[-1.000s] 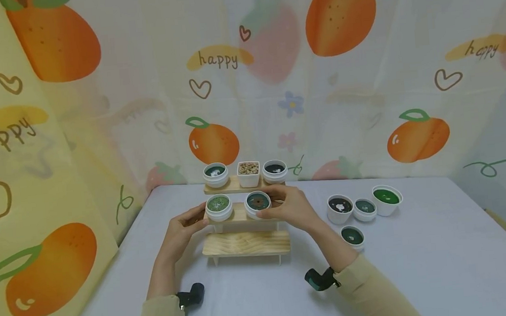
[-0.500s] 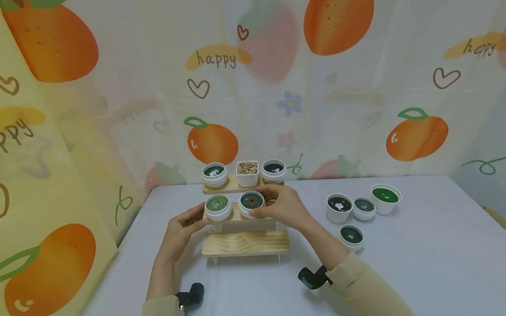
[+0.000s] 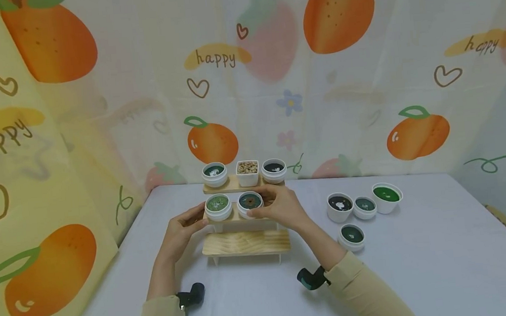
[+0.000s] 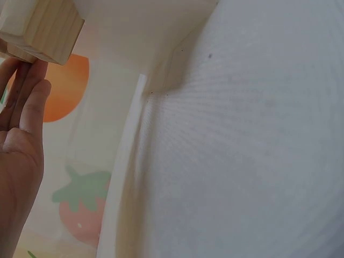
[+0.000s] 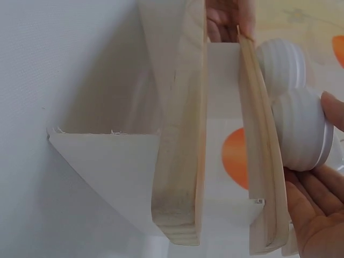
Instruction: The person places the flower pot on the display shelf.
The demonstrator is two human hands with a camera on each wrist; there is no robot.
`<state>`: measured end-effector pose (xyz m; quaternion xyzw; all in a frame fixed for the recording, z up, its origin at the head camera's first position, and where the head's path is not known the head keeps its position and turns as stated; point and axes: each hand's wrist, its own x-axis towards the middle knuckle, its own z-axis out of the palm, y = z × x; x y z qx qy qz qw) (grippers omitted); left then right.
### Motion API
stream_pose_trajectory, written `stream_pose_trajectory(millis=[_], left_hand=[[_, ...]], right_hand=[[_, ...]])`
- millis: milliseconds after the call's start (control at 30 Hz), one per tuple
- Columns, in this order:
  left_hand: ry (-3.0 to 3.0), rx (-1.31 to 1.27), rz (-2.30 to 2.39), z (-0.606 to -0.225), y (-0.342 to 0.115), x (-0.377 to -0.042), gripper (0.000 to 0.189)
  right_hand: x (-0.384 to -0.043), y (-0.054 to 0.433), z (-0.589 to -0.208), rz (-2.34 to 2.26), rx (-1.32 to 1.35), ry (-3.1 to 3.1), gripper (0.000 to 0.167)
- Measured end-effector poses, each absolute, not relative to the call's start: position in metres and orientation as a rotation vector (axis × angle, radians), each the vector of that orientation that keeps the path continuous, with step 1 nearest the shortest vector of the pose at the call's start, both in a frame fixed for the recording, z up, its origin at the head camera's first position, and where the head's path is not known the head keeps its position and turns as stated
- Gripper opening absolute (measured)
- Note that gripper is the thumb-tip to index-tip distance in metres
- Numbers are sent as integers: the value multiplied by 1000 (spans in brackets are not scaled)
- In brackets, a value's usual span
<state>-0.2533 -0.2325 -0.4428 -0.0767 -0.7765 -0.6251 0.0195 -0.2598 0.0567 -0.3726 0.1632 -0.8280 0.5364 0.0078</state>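
A tiered wooden stand (image 3: 246, 243) rises in steps in the head view, its lowest board bare. On its middle board sit two small white ribbed bowls. My right hand (image 3: 281, 206) grips the right one, a bowl with a dark teal top and brown centre (image 3: 250, 201), thumb in front and fingers behind. Beside it, slightly apart, is the bowl with a speckled green top (image 3: 218, 206). My left hand (image 3: 182, 233) holds the middle board's left end, thumb at the front corner. In the right wrist view, the gripped bowl (image 5: 301, 129) stands against the board.
Along the top board stand a green-and-white-topped bowl (image 3: 214, 174), a square cup of grainy bits (image 3: 248, 173) and a dark-topped bowl (image 3: 274, 171). Several more white cups, including a bright green one (image 3: 387, 197), are grouped on the white tablecloth (image 3: 426, 263) at right. A printed curtain (image 3: 357, 120) hangs behind.
My right hand has slid the teal-topped bowl left along the middle board, closer to the speckled green one. My left hand has stayed at the board's end.
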Motion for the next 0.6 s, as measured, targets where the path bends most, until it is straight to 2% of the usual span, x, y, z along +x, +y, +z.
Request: stream_pose_trajectory(millis=[600], left_hand=[[-2439,-206,-1921,-442,-233,-253,58]], right_hand=[[-257,53,-375,1640,439,-2587,54]])
